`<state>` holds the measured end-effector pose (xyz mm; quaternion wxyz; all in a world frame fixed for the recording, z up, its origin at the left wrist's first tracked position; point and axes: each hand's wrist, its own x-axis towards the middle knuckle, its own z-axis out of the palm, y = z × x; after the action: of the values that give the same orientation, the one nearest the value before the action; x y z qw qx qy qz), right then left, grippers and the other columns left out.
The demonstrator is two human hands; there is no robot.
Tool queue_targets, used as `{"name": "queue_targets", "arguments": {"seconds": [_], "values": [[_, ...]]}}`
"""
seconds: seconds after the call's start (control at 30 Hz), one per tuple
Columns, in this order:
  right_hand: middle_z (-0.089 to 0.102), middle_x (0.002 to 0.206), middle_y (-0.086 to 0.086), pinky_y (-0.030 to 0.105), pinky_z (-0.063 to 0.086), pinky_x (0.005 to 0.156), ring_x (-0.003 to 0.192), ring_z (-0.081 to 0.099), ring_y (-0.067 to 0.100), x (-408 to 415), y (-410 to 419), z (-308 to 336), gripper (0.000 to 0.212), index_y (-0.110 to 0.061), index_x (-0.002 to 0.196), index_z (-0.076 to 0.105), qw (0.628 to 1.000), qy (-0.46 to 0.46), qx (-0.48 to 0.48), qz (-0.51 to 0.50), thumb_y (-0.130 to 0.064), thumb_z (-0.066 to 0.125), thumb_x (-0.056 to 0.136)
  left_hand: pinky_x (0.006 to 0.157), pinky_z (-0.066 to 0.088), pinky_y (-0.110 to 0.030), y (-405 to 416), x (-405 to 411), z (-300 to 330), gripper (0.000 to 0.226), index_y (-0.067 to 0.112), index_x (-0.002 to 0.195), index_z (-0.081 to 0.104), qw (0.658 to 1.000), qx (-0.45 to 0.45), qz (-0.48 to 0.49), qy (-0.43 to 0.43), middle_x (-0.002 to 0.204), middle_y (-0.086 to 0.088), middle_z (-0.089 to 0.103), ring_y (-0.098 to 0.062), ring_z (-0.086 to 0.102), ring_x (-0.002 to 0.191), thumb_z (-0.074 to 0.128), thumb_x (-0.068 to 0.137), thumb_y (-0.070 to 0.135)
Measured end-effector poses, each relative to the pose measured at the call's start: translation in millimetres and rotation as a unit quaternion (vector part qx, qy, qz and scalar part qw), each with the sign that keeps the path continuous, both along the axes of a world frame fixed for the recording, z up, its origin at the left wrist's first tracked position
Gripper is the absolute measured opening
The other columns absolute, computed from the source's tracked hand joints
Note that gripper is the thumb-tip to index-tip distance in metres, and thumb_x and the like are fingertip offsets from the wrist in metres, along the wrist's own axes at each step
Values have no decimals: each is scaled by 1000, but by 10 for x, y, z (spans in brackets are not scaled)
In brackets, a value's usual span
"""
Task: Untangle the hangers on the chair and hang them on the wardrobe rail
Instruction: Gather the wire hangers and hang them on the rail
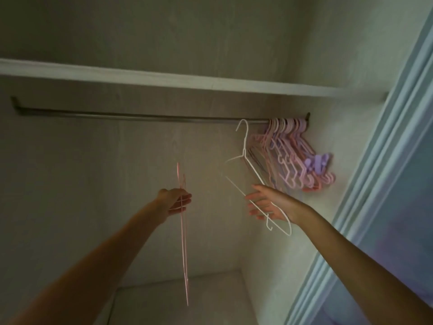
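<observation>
Right grip (pixel 269 205): fingers stretched forward, thumb up, holding the white wire hanger (pixel 255 177) by its lower bar and shoulder, which cross the palm.
White wire hanger: tilted, hook uppermost, hook tip level with the wardrobe rail (pixel 140 117) and just left of the hung bunch; whether the hook touches the rail cannot be told.
Left grip (pixel 177 200): fingers loosely curled round thin pink wire hangers (pixel 185 242), pinching them near their upper part.
Pink wire hangers: seen edge-on, nearly upright, hooks rising above the hand, long bodies hanging well below it; count unclear, at least two.
Gap between grips: well apart, left lower-centre, right nearer the rail's right end.
Hung hangers (pixel 293 151): dense bunch of pink and lilac plastic hangers, crowded at the right end of the rail against the side wall, splayed out to the right.
Wardrobe rail: dark metal bar running from the left bracket to the right wall, bare along its left and middle stretch.
Shelf (pixel 164 77): white board just above the rail, spanning the wardrobe.
Wardrobe floor (pixel 178 299): pale panel at the bottom, below the pink hangers.
Door frame (pixel 375 184): pale blue moulded edge along the right side.
</observation>
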<state>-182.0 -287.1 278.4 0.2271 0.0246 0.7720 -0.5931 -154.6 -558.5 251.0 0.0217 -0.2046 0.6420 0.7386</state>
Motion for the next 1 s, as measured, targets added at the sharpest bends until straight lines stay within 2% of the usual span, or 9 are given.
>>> {"name": "queue_targets", "arguments": {"seconds": [0.17, 0.3, 0.43, 0.6, 0.67, 0.73, 0.8, 0.93, 1.0], "values": [[62, 89, 12, 30, 50, 69, 71, 64, 22, -521, -88, 211, 39, -12, 89, 63, 999, 30, -2, -18, -44, 42, 95, 61, 53, -26, 69, -363, 236, 8, 4, 81, 59, 999, 4, 15, 31, 76, -4, 67, -13, 63, 69, 56, 89, 4], [61, 86, 12, 29, 50, 66, 62, 65, 19, -881, -102, 215, 40, -12, 86, 63, 999, 36, 27, 1, -45, 42, 94, 54, 55, -24, 117, -592, 362, 9, 4, 82, 57, 998, 23, 26, 55, 74, -4, 68, -11, 65, 63, 54, 90, 5], [64, 80, 13, 26, 52, 59, 62, 67, 21, -1100, -50, 90, 43, -11, 86, 65, 999, 30, 33, 10, -49, 47, 91, 60, 54, -26, 161, -736, 417, 10, 4, 81, 58, 997, 17, 32, 70, 60, 1, 69, -8, 66, 56, 54, 90, 4], [59, 82, 11, 28, 52, 58, 56, 67, 20, -1139, -18, 22, 41, -10, 91, 55, 997, -13, 74, 34, -51, 53, 88, 56, 54, -23, 164, -841, 502, 8, 4, 85, 60, 997, 6, 13, 74, 81, -5, 66, -13, 63, 73, 54, 90, 5], [60, 80, 6, 27, 50, 58, 55, 64, 13, -1128, -12, 82, 55, -12, 94, 51, 989, -6, 133, 72, -63, 57, 75, 52, 54, -21, 147, -897, 516, 8, 4, 85, 60, 997, 13, 4, 74, 79, -5, 66, -14, 63, 72, 54, 90, 5], [68, 96, 1, 29, 50, 72, 78, 69, 9, -1167, 31, 210, 76, -10, 111, 51, 948, 57, 288, 126, -72, 57, 66, 53, 55, -22, 127, -948, 520, 9, 4, 84, 59, 997, 15, -11, 72, 81, -6, 66, -13, 64, 70, 53, 90, 4], [44, 143, 9, 32, 40, 103, 128, 48, 21, -1287, 89, 393, 92, -6, 142, 31, 871, 189, 432, 138, -68, 53, 77, 62, 56, -26, 107, -986, 519, 9, 3, 85, 60, 997, 4, -25, 68, 86, -8, 66, -14, 65, 72, 53, 90, 3], [34, 147, 17, 41, 33, 110, 136, 34, 32, -1525, -153, 833, 87, -7, 142, 33, 777, 449, 441, 37, -67, 40, 79, 78, 53, -33, 91, -1103, 545, 9, 1, 84, 61, 997, -6, -45, 67, 88, -11, 66, -19, 64, 80, 55, 90, 3], [15, 156, 12, 43, 18, 117, 144, 15, 29, -1651, -444, 1014, 76, -10, 149, 15, 737, 501, 453, 31, -52, 41, 92, 72, 55, -29, 79, -1189, 583, 8, 1, 87, 61, 997, -6, -52, 61, 89, -11, 66, -18, 64, 80, 54, 91, 4]]}}
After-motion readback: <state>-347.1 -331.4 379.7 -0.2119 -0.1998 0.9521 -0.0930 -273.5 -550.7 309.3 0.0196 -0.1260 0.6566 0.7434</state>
